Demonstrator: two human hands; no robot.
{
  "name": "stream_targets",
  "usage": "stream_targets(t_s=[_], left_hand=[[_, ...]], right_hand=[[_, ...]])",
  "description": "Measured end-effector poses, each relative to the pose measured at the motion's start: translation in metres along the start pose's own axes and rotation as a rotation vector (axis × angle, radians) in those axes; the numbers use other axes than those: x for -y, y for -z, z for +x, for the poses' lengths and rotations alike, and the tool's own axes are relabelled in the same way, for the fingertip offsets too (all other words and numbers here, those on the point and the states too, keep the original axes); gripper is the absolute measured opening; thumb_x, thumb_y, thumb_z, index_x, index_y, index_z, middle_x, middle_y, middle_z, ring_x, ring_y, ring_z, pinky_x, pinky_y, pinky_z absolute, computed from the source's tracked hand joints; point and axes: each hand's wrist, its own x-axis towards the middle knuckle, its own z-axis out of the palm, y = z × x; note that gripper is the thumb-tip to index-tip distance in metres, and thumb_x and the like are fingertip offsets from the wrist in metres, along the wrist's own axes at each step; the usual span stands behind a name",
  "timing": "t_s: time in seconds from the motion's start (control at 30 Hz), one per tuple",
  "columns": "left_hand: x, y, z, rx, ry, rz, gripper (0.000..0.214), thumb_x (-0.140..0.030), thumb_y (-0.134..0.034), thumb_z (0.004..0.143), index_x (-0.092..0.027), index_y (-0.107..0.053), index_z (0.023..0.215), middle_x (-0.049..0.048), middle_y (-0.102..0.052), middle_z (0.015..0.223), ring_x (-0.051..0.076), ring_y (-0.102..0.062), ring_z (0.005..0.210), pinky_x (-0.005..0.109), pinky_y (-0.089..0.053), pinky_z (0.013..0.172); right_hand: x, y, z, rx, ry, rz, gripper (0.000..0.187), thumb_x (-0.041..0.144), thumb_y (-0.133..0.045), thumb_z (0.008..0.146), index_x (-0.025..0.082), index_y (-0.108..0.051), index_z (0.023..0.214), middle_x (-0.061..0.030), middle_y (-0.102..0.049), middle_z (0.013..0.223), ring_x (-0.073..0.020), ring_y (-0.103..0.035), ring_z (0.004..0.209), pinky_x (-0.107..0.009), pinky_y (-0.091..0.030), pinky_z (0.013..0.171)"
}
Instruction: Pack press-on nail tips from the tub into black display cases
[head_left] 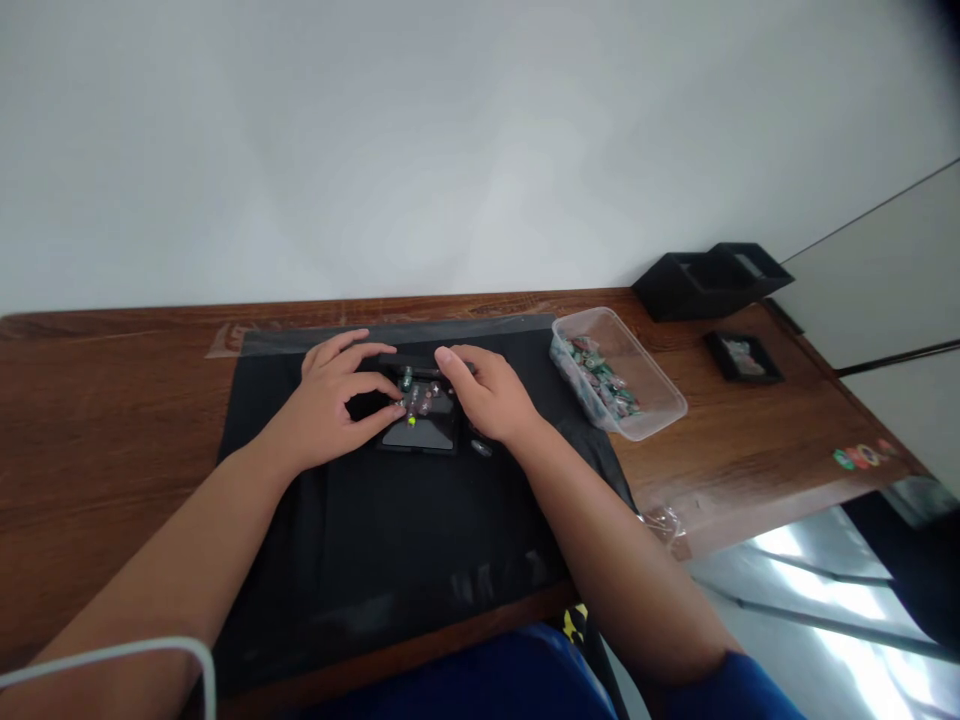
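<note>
A small black tray (435, 437) lies on a black mat (390, 530) on the wooden table. Several small coloured beads or stones (417, 402) lie in it. My left hand (337, 400) rests on the tray's left side, thumb and forefinger pinched at the small pieces. My right hand (491, 395) rests on the tray's right side, fingers curled over its far edge. What either hand holds is too small to make out.
A clear plastic tub (645, 390) with several coloured pieces stands right of the mat. Behind it is a black open box (709, 280), and a small black tray (742, 357) lies near the table's right end. A few coloured pieces (859, 458) lie by the right edge.
</note>
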Motion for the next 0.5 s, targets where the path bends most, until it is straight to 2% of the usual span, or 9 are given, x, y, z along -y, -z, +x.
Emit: stream_targets(t_s=[0.3,0.5], left_hand=[[-0.0048,0.0018,0.0004,-0.014,-0.003,-0.036,0.029,-0.048,-0.067,0.086,-0.024,-0.066,0.069,0.0098,-0.068,0.130,0.039,-0.042,0.142,0.065,-0.031,0.115],[-0.0042,0.0055,-0.0018,-0.002,-0.002,-0.076,0.018,-0.034,-0.061,0.088,-0.024,-0.069,0.075,0.0069,-0.064,0.138,0.037,-0.035,0.147,0.065,-0.026,0.118]], right_hand=[[0.0000,0.0002,-0.0004,-0.016,0.011,0.011,0.058,0.065,-0.040,0.101,0.019,-0.063,0.073,-0.0001,-0.061,0.073,-0.0149,-0.053,0.072,-0.027,-0.035,0.069],[-0.0004,0.0012,0.0000,-0.004,0.018,0.010,0.057,0.064,-0.040,0.101,0.019,-0.063,0.074,-0.0003,-0.062,0.073,-0.0152,-0.055,0.073,-0.027,-0.036,0.069]])
